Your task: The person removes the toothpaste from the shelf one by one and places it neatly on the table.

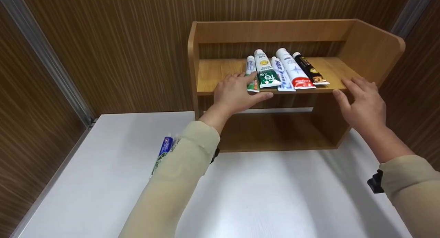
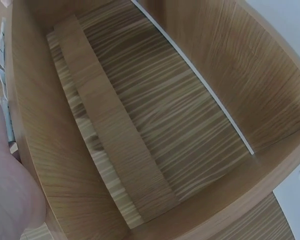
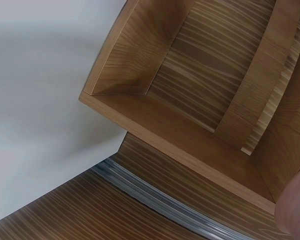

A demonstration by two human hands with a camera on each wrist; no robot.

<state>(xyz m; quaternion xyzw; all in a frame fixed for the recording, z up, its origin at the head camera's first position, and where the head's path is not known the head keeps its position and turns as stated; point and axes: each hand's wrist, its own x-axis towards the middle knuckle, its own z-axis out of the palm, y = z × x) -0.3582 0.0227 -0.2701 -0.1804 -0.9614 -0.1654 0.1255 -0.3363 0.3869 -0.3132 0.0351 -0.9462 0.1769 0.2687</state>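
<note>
Table (image 1: 86,183): white; a blue-and-green tube (image 1: 166,145) lies on it, partly behind the left sleeve (image 1: 175,176).
Left hand (image 1: 237,93): fingers loosely spread by the leftmost tube (image 1: 252,80); contact unclear.
Right hand (image 1: 365,102): apart from the left, fingers extended at the shelf (image 1: 218,71)'s right front.
Five tubes (image 1: 282,74): side by side on the upper board.
Wall (image 1: 130,52): brown, striped.
</note>
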